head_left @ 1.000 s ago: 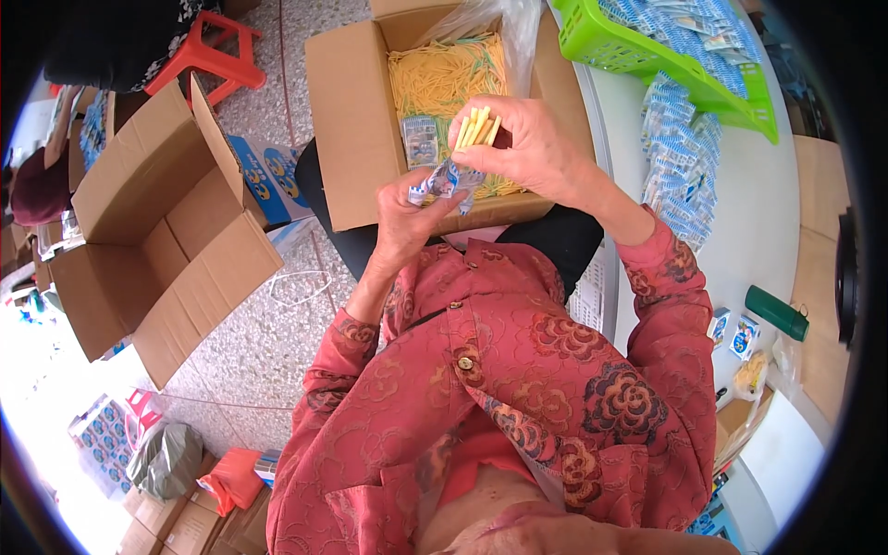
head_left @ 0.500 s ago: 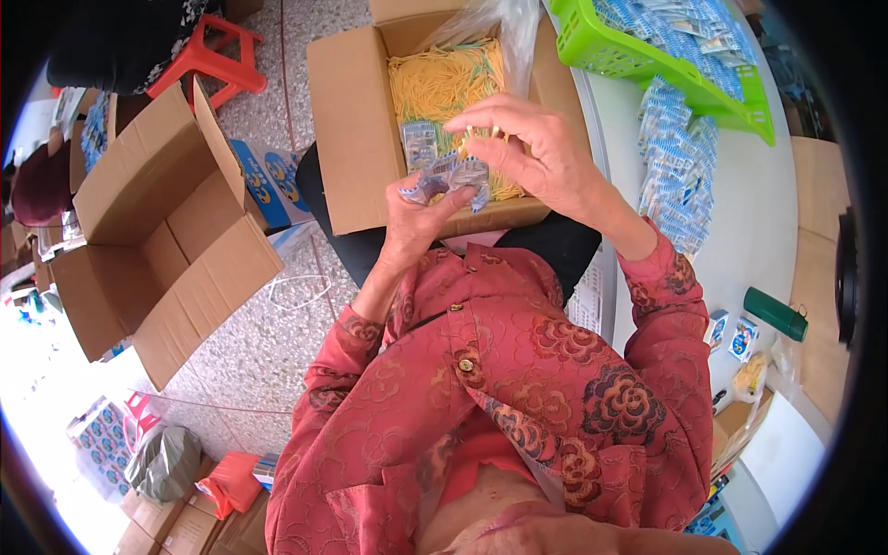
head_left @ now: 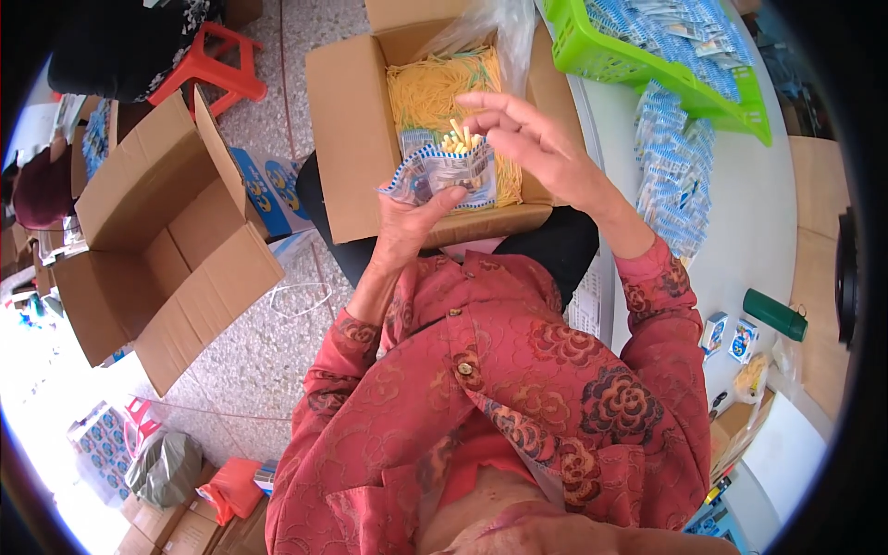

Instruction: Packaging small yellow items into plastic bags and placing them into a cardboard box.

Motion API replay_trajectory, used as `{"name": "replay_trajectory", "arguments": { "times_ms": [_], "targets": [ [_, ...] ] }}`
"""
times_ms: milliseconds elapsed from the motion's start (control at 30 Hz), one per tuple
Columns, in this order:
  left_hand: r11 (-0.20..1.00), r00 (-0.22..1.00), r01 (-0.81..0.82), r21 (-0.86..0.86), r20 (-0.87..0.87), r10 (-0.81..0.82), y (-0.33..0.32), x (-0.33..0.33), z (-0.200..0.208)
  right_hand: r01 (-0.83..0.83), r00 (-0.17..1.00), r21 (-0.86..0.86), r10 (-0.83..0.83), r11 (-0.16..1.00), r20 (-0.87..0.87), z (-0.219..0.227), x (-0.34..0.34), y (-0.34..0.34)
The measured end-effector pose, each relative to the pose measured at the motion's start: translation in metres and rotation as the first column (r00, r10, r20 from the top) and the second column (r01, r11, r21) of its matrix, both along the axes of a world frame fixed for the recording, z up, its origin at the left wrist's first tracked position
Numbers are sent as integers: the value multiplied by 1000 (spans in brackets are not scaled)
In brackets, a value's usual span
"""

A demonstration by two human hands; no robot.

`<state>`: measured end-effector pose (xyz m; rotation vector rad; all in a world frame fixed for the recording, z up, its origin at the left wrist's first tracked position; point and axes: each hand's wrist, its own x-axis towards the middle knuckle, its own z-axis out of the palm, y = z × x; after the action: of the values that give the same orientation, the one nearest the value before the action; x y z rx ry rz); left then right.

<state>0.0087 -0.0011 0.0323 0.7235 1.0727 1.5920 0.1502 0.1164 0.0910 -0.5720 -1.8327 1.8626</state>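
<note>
My left hand (head_left: pixel 407 220) is closed on a small clear packet (head_left: pixel 453 176) with blue-and-white striped edges. Its thumb presses on the front of the packet. Pale yellow sticks (head_left: pixel 459 141) poke out of the packet's top. Just to the right, my right hand (head_left: pixel 550 153) is open, fingers stretched out and apart, with nothing visible in it. Below both hands, a cardboard box (head_left: pixel 347 139) is filled with many thin yellow sticks (head_left: pixel 435 88) and some green ones. Part of another packet (head_left: pixel 413 139) lies on them, mostly hidden behind the held one.
A green basket (head_left: pixel 638 69) of filled packets stands at the far right on a white table (head_left: pixel 754 213). Beside it lies a heap of packets (head_left: pixel 675 176). An open cardboard box (head_left: pixel 171 240) sits to the left, near a red stool (head_left: pixel 217 65). A green bottle (head_left: pixel 775 314) lies at right.
The sticks that were at my right hand's fingertips now stand in the packet's mouth. My right fingers have spread away from them, and the packet has turned more upright and flat to view.
</note>
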Motion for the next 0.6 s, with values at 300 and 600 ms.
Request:
{"name": "replay_trajectory", "arguments": {
  "times_ms": [300, 600],
  "targets": [
    [996, 997, -67, 51, 53, 64, 12, -5, 11, 89, 979, 282, -136, 955, 153, 11, 1, 6],
    [990, 997, 7, -139, 75, 3, 12, -14, -2, 406, 913, 73, -402, 911, -67, 51, 28, 72]
  ]
}}
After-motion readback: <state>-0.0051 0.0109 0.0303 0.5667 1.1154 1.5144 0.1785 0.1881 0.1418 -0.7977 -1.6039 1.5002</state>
